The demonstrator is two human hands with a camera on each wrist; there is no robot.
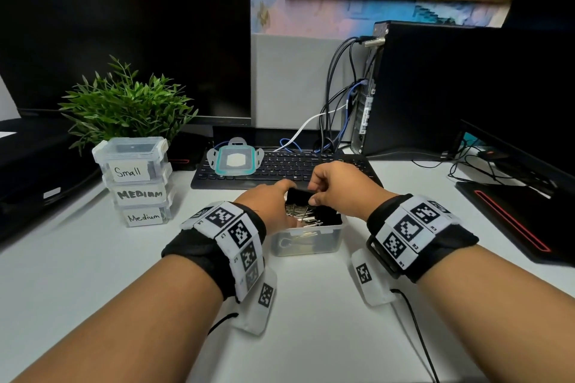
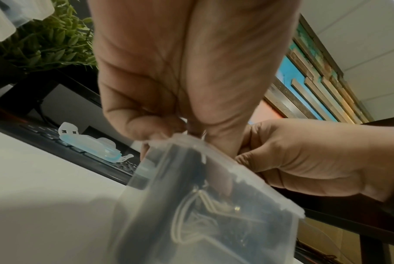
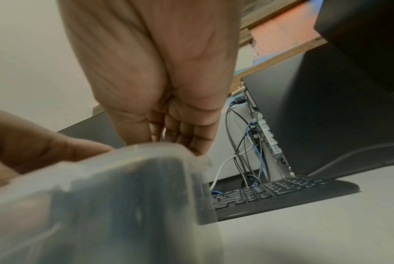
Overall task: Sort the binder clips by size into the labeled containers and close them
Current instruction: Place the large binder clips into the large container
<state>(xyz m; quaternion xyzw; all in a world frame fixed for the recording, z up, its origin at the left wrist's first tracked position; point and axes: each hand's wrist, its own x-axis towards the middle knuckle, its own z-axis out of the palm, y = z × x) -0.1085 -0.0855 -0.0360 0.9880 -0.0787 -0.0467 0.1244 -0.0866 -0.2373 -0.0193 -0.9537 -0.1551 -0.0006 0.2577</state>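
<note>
An open clear container holds several binder clips with silver handles. Both hands meet over its far side. A large black binder clip stands between them at the rim. My left hand has its thumb on the clip's left top and its fingers curled down into the container. My right hand pinches the clip's right edge with curled fingers. The left wrist view shows the left fingers curled at the container's rim. In the right wrist view the right fingers curl behind the blurred container.
Three closed containers, stacked and labelled Small, Medium and Medium, stand at the left before a green plant. A teal-rimmed lid lies on the black keyboard. Monitors, a PC tower and cables line the back.
</note>
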